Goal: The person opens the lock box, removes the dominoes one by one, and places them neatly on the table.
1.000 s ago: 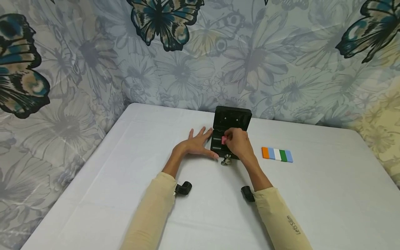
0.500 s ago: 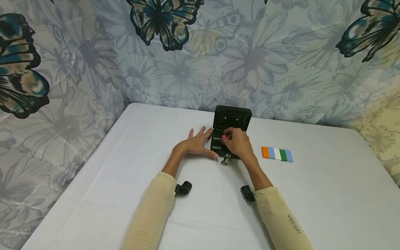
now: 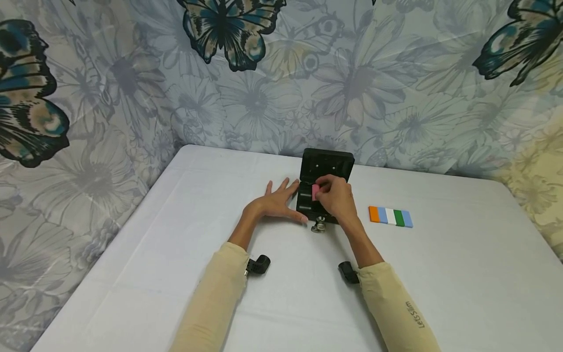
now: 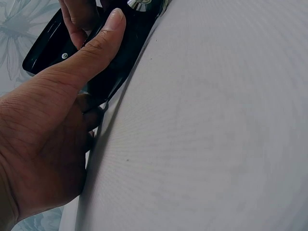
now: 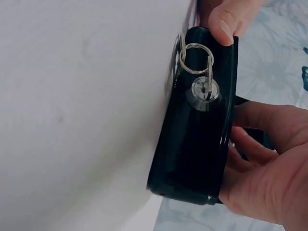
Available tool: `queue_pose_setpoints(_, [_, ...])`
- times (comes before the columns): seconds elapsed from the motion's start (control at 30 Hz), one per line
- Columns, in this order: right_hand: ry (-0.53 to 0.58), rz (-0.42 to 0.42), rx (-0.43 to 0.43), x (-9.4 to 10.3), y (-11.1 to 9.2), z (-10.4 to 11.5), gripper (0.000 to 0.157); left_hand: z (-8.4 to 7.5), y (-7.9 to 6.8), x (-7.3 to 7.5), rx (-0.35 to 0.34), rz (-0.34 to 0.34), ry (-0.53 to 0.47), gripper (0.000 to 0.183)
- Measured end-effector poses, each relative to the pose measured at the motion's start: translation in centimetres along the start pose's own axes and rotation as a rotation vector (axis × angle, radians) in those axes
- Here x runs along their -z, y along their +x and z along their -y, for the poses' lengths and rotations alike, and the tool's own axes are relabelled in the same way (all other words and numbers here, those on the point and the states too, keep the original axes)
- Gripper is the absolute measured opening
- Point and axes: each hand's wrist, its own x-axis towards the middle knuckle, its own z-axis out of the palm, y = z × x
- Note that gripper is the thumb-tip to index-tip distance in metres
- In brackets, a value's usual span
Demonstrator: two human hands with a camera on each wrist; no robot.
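A small black cash box (image 3: 306,209) stands on the table with its lid (image 3: 327,165) raised at the back. My right hand (image 3: 337,199) reaches over the open box and pinches a flat pink piece (image 3: 315,192) between thumb and fingers. In the right wrist view that hand (image 5: 269,163) dips behind the box front, and the pink piece is hidden there. My left hand (image 3: 278,203) lies against the box's left side, fingers spread; its thumb (image 4: 98,50) touches the front left corner. A key (image 5: 209,77) with a ring sits in the front lock (image 5: 204,90).
Right of the box, a row of flat orange, blue, white and green pieces (image 3: 390,217) lies side by side on the white-covered table (image 3: 281,303). A flower and butterfly patterned cloth (image 3: 264,107) hangs behind the table's back edge.
My right fingers have shifted slightly over the box, and more of the pink piece shows between them now. My left hand keeps its place.
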Motion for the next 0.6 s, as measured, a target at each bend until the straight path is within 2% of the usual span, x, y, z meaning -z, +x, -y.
queue_pose_setpoints(0.3, [0.126, 0.045, -0.022, 1.6, 0.1, 0.2, 0.033, -0.2, -0.2, 0.0, 0.008, -0.007, 0.008, 0.120])
queue_pose_setpoints(0.6, [0.155, 0.085, -0.002, 3.6, -0.1, 0.3, 0.035, -0.2, -0.1, 0.0, 0.007, -0.009, 0.013, 0.119])
